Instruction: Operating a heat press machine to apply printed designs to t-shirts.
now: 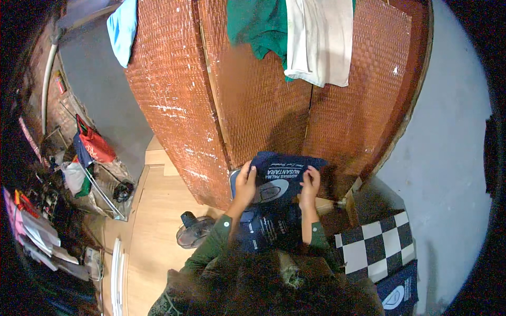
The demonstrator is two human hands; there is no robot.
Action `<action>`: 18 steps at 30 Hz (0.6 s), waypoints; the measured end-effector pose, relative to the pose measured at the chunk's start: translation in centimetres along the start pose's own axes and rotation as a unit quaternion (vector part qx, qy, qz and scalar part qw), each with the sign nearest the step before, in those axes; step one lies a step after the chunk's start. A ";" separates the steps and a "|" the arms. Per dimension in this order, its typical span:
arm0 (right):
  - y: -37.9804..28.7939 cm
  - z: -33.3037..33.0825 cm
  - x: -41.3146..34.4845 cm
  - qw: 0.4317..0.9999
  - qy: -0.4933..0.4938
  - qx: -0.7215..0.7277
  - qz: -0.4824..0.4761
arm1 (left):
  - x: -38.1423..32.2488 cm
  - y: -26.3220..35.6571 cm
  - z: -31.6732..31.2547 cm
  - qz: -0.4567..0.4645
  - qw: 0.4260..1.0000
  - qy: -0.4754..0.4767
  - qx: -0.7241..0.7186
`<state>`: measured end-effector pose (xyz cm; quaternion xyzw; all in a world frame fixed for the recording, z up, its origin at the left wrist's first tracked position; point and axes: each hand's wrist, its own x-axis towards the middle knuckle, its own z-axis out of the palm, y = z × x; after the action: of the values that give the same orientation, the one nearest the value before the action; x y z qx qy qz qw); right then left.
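Between my two hands is a dark navy printed cloth or bag [282, 173] with a light oval emblem and writing. My left hand [246, 183] grips its left edge, thumb on top. My right hand [309, 183] is at its right edge with the fingers curled over it. Below it, closer to my body, lie more dark items with small light print [265, 231]; whether they are the same kind I cannot tell. Another navy printed piece [397, 294] is at the lower right.
A brown woven-panel partition [253, 98] stands ahead, with green [257, 27] and white cloths [320, 39] over it. A small fan [195, 231] is left of my forearm. A checkered surface [377, 245] lies right. Red [97, 144] and white bags [74, 177] are at far left.
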<state>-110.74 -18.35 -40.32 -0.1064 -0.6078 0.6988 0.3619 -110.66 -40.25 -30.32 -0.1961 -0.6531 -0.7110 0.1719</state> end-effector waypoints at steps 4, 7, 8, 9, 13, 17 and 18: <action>-1.8 -1.5 -0.3 0.994 0.035 0.038 0.096 | 0.0 -0.1 -2.1 -0.041 0.998 0.033 -0.044; -6.3 -1.3 -1.3 0.964 0.015 0.075 0.253 | -0.4 1.2 -3.1 -0.073 0.990 0.025 -0.119; -6.1 -1.7 -0.9 0.963 -0.016 0.071 0.261 | -0.4 -0.1 -3.3 -0.066 0.988 0.047 -0.133; -5.0 -2.4 -0.4 0.963 -0.012 0.071 0.260 | -0.5 0.2 -3.1 -0.067 0.988 0.043 -0.135; -5.5 -2.6 -0.2 0.973 -0.020 0.102 0.204 | -0.5 -0.9 -4.6 -0.089 0.988 0.040 -0.117; -4.4 -4.6 0.9 0.984 -0.083 0.058 0.145 | -0.5 -1.3 -4.9 -0.129 0.982 0.073 -0.118; -4.8 -4.2 0.6 0.984 -0.087 0.059 0.146 | -0.6 -1.9 -5.5 -0.126 0.984 0.076 -0.104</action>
<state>-106.89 -14.76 -36.69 -0.1118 -0.5725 0.7853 0.2074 -111.40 -45.56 -32.64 -0.0741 -0.5800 -0.8039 0.1087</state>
